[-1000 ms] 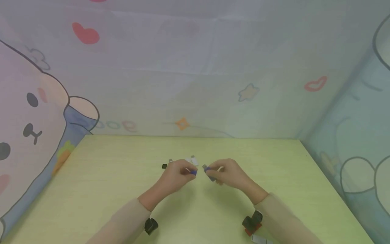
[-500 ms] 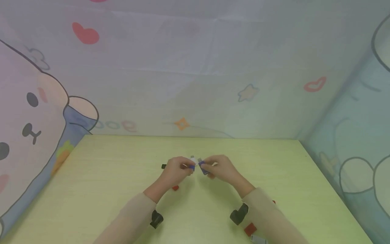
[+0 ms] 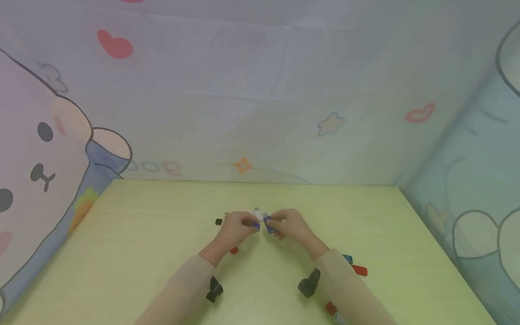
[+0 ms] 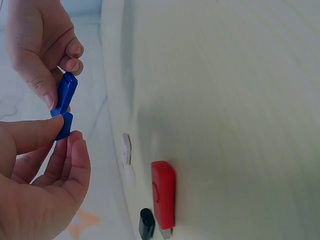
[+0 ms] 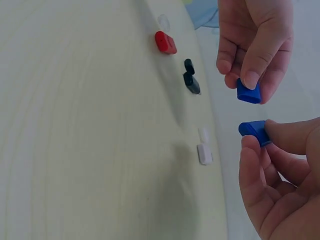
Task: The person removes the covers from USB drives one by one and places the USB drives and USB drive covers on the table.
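My left hand (image 3: 237,227) pinches a small blue cap (image 5: 248,92) between thumb and fingertips. Facing it, my right hand (image 3: 295,228) grips a blue USB stick (image 4: 65,92), its metal plug (image 3: 265,215) pointing up and away in the head view. Both hands are raised over the back middle of the table. A narrow gap separates cap and stick in the head and right wrist views; in the left wrist view the two overlap. Just behind the hands lies a white USB stick (image 3: 258,213).
Around the left hand lie a red USB stick (image 4: 164,195) and a dark one (image 5: 192,84) with its dark cap (image 5: 189,66). Near the right forearm are a teal piece (image 3: 347,258), a red stick (image 3: 359,270) and a smaller red piece (image 3: 331,308).
Both hands have moved closer together, the right one leftward with the blue stick. The teal and red pieces by the right forearm have come into view as the sleeve shifted.
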A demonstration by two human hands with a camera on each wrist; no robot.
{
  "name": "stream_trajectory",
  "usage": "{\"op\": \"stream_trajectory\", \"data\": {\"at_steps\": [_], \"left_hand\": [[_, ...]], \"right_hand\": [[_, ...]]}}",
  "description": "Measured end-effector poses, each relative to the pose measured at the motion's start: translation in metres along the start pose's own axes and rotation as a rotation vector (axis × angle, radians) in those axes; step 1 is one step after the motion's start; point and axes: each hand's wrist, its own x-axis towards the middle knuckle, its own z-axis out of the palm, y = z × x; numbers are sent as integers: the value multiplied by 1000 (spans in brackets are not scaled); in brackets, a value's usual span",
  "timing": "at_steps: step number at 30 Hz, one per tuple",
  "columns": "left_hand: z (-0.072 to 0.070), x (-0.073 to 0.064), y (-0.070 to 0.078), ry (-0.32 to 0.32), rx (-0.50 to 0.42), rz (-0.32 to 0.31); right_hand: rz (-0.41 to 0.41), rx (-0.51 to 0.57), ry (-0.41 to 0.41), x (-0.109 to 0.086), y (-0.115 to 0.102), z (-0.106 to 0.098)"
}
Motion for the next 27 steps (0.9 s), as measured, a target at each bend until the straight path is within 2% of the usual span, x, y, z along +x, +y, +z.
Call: {"op": "stream_trajectory", "data": {"at_steps": [6, 12, 18, 27], "left_hand": [[6, 6, -8, 9, 8, -32], [9, 11, -11, -16, 74, -41], [12, 16, -14, -47, 138, -51], [15, 19, -15, -92, 190, -131]], "right_hand": [[53, -43, 14, 4, 8, 6], [88, -73, 23, 7, 13, 11], [89, -122, 15, 9, 17, 15], [84, -130, -22, 10, 22, 18]]}}
